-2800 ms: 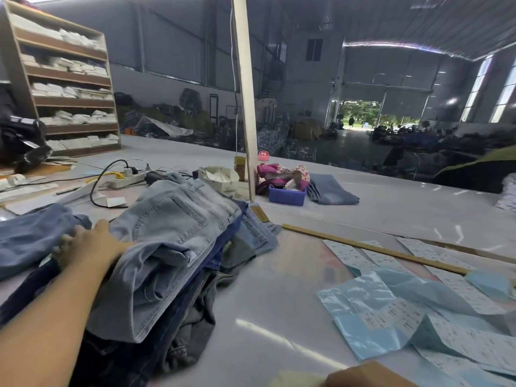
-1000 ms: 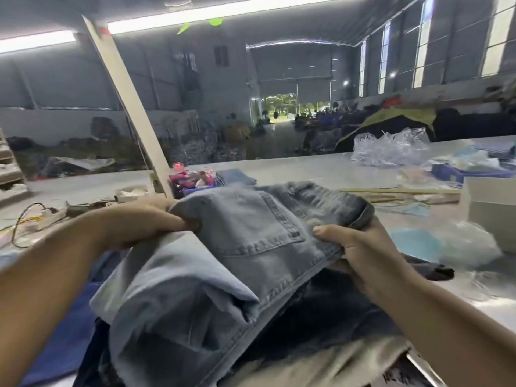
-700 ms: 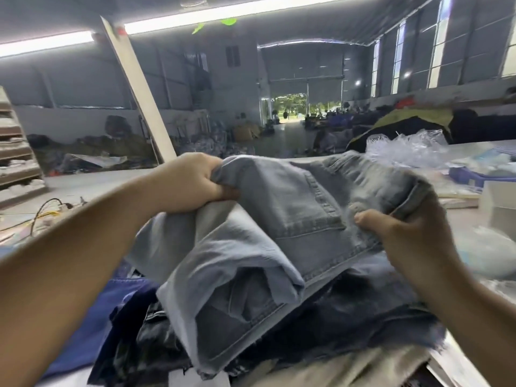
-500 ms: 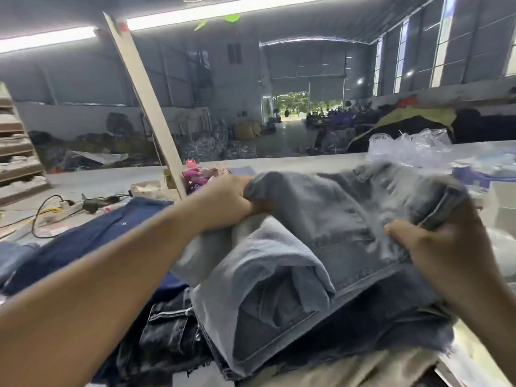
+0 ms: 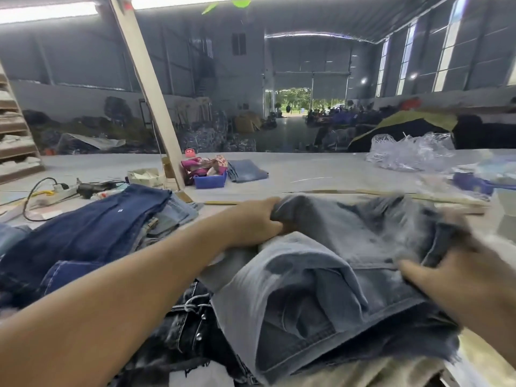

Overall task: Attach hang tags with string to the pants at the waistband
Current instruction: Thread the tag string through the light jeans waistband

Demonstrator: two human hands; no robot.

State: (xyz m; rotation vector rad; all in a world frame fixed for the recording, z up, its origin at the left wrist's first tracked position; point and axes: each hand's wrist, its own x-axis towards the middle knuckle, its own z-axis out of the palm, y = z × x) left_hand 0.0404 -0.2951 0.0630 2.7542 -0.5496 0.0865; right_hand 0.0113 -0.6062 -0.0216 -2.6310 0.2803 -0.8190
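Note:
A folded pair of light blue jeans (image 5: 329,280) fills the lower middle of the view, on top of other garments. My left hand (image 5: 257,222) grips its far left corner near the waistband. My right hand (image 5: 458,275) grips the right end of the waistband, thumb on top; this side is motion-blurred. No hang tag or string can be made out in either hand.
Dark blue jeans (image 5: 83,236) lie to the left, black jeans (image 5: 181,333) and a beige garment (image 5: 363,372) underneath. Farther back on the table (image 5: 307,171) are a blue bin (image 5: 209,180), a white box (image 5: 145,177), a power strip (image 5: 64,191), a slanted wooden post (image 5: 150,88) and clear plastic bags (image 5: 413,152).
Both hands took hold of the light jeans, lifted them from the left pile and carried them rightward, and have now lowered them onto the garments in front.

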